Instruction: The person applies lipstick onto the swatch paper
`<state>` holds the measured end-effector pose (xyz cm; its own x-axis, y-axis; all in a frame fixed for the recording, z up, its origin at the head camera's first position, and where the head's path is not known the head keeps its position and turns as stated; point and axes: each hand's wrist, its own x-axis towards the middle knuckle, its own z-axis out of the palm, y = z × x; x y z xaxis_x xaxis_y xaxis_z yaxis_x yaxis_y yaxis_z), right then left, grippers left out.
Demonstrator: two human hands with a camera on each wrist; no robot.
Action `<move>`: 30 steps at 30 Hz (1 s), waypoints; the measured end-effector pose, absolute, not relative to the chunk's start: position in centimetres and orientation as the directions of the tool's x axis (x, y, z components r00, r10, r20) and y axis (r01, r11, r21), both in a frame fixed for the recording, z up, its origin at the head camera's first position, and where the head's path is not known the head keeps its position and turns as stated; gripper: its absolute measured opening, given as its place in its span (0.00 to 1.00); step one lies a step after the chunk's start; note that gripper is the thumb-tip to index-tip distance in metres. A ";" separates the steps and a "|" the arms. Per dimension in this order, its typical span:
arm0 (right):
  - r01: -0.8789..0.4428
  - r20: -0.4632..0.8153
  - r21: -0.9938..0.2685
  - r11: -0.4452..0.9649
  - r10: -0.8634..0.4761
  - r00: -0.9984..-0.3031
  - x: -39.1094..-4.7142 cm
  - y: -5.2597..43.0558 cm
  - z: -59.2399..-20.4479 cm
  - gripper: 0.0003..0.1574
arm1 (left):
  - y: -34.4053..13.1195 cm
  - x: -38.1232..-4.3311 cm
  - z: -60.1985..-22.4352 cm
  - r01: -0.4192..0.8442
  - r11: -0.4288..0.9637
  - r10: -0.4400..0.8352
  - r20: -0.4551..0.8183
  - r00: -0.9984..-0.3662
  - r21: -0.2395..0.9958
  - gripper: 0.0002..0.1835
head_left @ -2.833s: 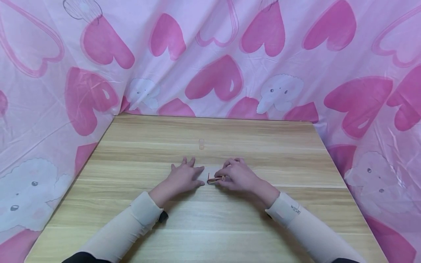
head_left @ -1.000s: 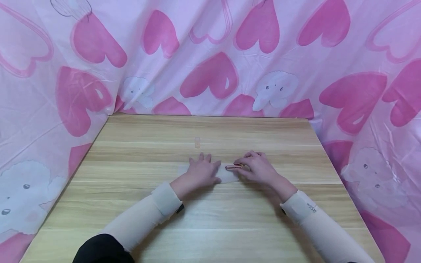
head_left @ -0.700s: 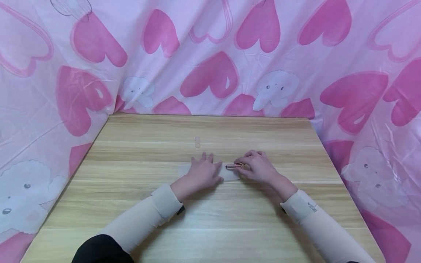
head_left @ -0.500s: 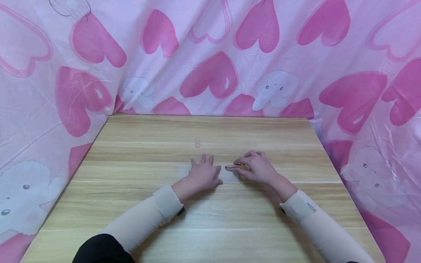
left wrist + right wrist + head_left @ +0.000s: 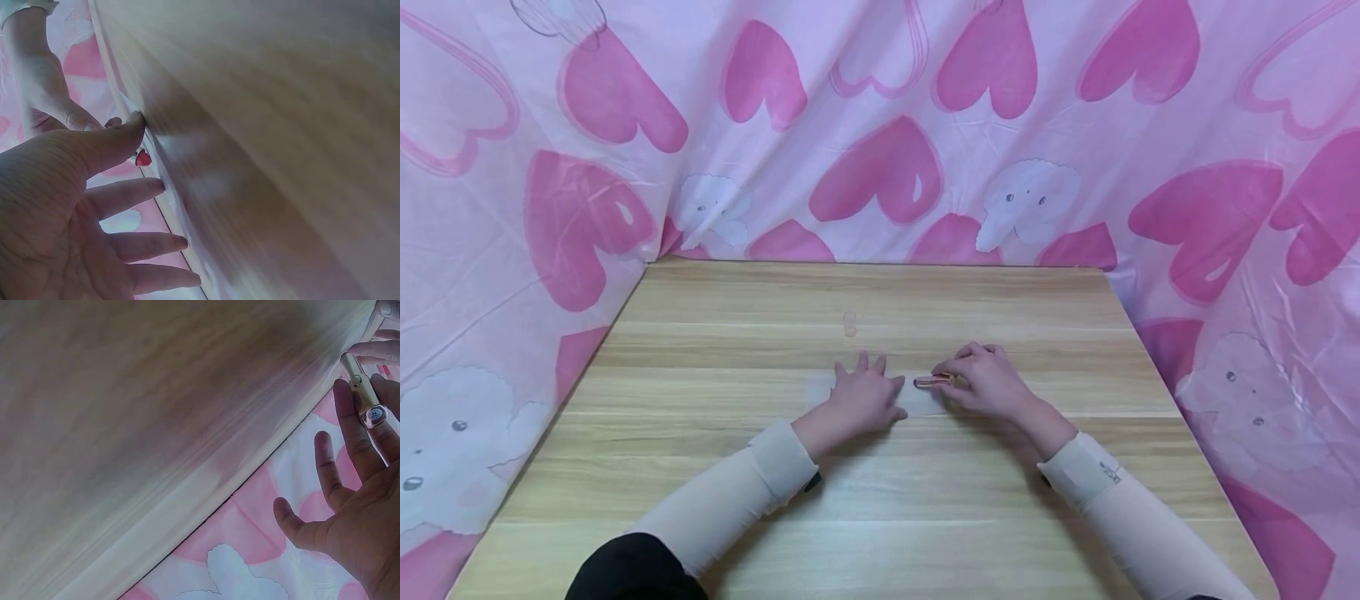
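My left hand (image 5: 865, 396) rests with spread fingers on a thin whitish sheet of paper (image 5: 925, 404) lying on the table. Its fingertips also touch the sheet's edge in the left wrist view. To its right, my right hand (image 5: 988, 379) pinches a lipstick (image 5: 928, 381) between thumb and fingers, just over the sheet's right part. The red tip of the lipstick (image 5: 144, 158) shows in the left wrist view, and the gold tube (image 5: 359, 384) with a round labelled base in the right wrist view. I cannot tell whether the tip touches the paper.
A small clear cap-like piece (image 5: 850, 324) lies on the wooden table (image 5: 880, 533), behind my left hand. Pink heart-patterned cloth (image 5: 880, 175) hangs along the back and both sides of the table.
Since the earliest frame both hands have shifted rightward and slightly away, the lipstick with the right one, and more of the sheet shows. Over the last second hardly anything has moved.
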<state>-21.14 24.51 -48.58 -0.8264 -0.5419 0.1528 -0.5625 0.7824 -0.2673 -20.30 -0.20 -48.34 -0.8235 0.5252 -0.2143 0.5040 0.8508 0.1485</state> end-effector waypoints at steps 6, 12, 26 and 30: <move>-0.570 0.142 -0.250 0.783 -0.553 -0.821 -21.0 24.4 -48.2 0.13 | -0.3 -20.3 -48.4 0.495 0.855 0.519 -0.215 -0.828 0.156 0.34; -0.587 0.130 -0.241 0.773 -0.574 -0.808 -20.7 24.4 -48.0 0.12 | -0.3 -20.3 -48.4 0.489 0.858 0.513 -0.219 -0.830 0.158 0.34; -0.614 0.092 -0.283 0.737 -0.616 -0.782 -19.5 24.4 -47.7 0.13 | -0.3 -20.3 -48.3 0.482 0.863 0.505 -0.227 -0.833 0.150 0.34; -0.619 0.092 -0.281 0.733 -0.622 -0.778 -19.3 24.4 -47.8 0.14 | -0.3 -20.3 -48.3 0.484 0.863 0.505 -0.221 -0.834 0.145 0.34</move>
